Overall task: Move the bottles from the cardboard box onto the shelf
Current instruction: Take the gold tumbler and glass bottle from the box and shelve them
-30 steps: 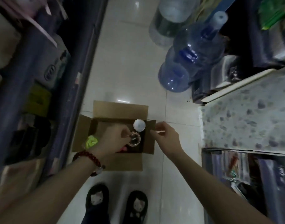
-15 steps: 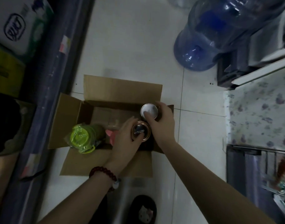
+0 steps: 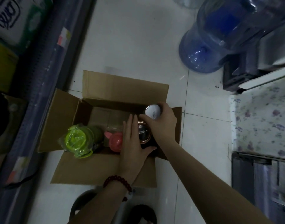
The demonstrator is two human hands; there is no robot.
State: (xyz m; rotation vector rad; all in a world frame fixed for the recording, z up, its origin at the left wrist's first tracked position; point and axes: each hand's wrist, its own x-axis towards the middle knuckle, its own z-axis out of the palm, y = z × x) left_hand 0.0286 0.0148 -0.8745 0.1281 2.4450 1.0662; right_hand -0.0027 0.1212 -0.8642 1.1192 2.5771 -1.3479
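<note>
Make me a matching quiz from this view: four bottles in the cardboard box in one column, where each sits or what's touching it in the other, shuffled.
Column one:
1. white-lidded bottle
2. copper-rimmed bottle
3. green bottle
4. red-lidded bottle

Column two:
A. plastic-wrapped, at the box's left end
B. gripped by the right hand
C. left hand wrapped around it
D. between the green bottle and the left hand

Pairs: 1-B, 2-C, 3-A, 4-D

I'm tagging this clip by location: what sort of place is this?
Probably a small shop's aisle or stockroom: stocked shelving along a tiled floor, big water jugs standing nearby, and an opened cardboard box of bottles being unpacked.
</note>
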